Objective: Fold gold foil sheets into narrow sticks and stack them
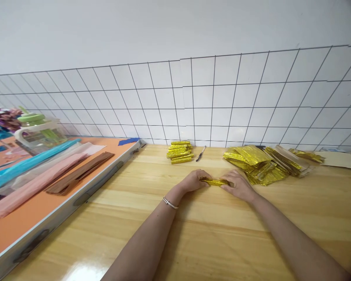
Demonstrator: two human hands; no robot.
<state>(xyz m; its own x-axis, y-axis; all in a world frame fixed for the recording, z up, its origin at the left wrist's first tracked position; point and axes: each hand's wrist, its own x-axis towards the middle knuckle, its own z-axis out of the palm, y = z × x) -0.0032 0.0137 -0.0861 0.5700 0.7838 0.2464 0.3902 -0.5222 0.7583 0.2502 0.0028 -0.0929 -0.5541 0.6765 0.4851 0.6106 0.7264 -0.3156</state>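
Observation:
Between my two hands is a narrow, folded strip of gold foil paper (215, 182), lying level just over the wooden table. My left hand (195, 181) grips its left end, fingers curled over the far side and thumb on the near side. At the right end, my right hand (236, 184) pinches the strip in the same manner. Beyond my left hand sits a small stack of rolled or folded gold strips (179, 152). A pile of flat gold foil sheets (256, 162) lies past my right hand.
A pen (201, 153) lies near the tiled wall. Brown paper pieces (292, 158) and a beige sheet (342, 160) are at the far right. On the left, an orange raised board (61, 207) carries brown strips (82, 173), pink paper (43, 177), and a green-lidded container (32, 121).

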